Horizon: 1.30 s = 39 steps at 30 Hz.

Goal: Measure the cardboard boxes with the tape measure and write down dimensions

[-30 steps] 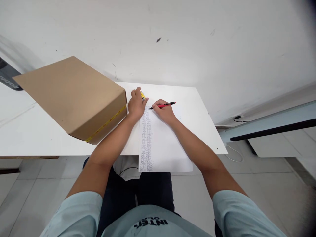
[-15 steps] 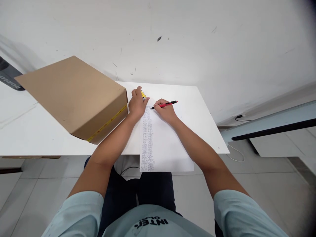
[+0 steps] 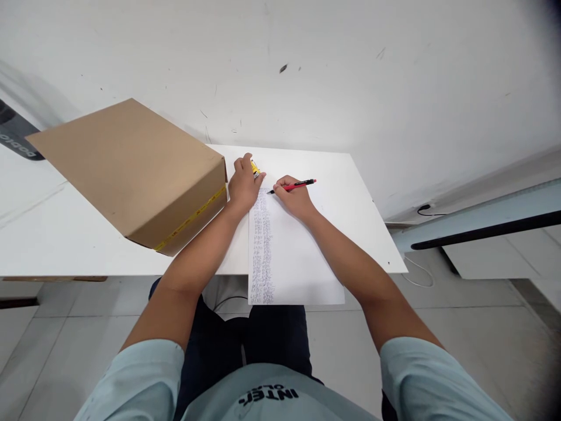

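Almost nothing has moved: my right hand (image 3: 294,197) pinches the red pen (image 3: 301,184) over the paper (image 3: 302,269) on the worktop (image 3: 359,204), probably writing, next needing steady strokes, and I can't tell if my left hand (image 3: 242,186) grips the yellow thing (image 3: 255,168).

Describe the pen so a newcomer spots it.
On the white table, right of the cardboard box, lies a paper sheet with handwriting down its left side. The pen is in the right hand, tip near the top of that writing. It's slim, red and black, unlike the yellow item at the left hand.
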Each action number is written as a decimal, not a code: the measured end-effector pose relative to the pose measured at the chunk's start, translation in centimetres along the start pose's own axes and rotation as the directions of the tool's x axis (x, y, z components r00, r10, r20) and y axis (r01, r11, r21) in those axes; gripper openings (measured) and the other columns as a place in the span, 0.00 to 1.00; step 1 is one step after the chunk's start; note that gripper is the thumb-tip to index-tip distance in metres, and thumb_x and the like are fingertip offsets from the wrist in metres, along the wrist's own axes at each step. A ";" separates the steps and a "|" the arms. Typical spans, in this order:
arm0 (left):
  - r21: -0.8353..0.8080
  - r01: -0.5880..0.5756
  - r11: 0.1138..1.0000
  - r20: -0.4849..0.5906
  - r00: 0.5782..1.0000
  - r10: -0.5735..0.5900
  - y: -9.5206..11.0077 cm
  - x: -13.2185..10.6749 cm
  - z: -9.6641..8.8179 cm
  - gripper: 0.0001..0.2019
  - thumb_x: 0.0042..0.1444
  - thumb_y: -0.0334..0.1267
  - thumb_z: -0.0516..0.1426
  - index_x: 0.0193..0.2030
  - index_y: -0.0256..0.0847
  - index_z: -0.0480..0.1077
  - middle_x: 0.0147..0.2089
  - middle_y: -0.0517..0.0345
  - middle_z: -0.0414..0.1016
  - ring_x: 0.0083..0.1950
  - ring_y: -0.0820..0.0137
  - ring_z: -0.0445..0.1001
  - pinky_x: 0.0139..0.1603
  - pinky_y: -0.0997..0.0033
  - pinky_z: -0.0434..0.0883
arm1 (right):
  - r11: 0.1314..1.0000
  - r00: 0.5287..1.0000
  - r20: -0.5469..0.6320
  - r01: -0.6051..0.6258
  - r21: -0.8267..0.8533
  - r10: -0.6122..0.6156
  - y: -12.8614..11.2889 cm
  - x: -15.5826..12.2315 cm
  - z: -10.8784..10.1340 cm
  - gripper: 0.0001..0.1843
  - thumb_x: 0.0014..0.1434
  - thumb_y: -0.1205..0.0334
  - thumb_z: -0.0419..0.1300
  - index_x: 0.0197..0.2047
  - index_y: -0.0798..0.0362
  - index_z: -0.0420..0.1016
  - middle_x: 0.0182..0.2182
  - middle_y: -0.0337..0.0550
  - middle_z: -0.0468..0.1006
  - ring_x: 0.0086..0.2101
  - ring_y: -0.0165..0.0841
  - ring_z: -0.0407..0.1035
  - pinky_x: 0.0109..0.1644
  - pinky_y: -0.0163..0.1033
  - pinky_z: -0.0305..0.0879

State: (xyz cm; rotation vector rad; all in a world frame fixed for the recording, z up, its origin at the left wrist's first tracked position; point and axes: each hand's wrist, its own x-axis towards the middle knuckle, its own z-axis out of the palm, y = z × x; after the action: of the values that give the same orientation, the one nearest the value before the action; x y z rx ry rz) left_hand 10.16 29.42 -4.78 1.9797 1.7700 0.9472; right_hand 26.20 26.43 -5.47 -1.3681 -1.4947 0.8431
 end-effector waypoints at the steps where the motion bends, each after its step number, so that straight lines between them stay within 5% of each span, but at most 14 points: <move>1: -0.004 -0.002 1.000 -0.001 1.000 0.002 0.0 0.0 0.0 0.27 0.70 0.42 0.58 0.71 0.44 0.55 0.71 0.41 0.61 0.64 0.53 0.74 0.58 0.56 0.77 | 1.000 1.000 0.001 0.003 0.002 -0.003 0.0 0.0 0.0 0.08 0.56 0.59 0.61 0.27 0.49 0.69 0.23 0.32 0.67 0.28 0.31 0.60 0.34 0.39 0.57; 39: -0.026 0.002 1.000 -0.001 1.000 -0.002 -0.4 0.3 0.4 0.28 0.68 0.42 0.58 0.72 0.47 0.56 0.72 0.42 0.60 0.65 0.51 0.74 0.57 0.55 0.78 | 1.000 0.999 -0.045 0.000 0.012 0.000 -0.2 0.0 -0.1 0.07 0.55 0.64 0.58 0.26 0.49 0.67 0.23 0.33 0.67 0.29 0.31 0.59 0.35 0.39 0.58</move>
State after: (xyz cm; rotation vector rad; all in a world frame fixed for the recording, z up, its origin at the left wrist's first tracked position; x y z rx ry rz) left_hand 10.09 29.87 -5.21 1.9610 1.7510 0.9660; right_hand 26.19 26.44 -5.24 -1.3695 -1.4534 0.8152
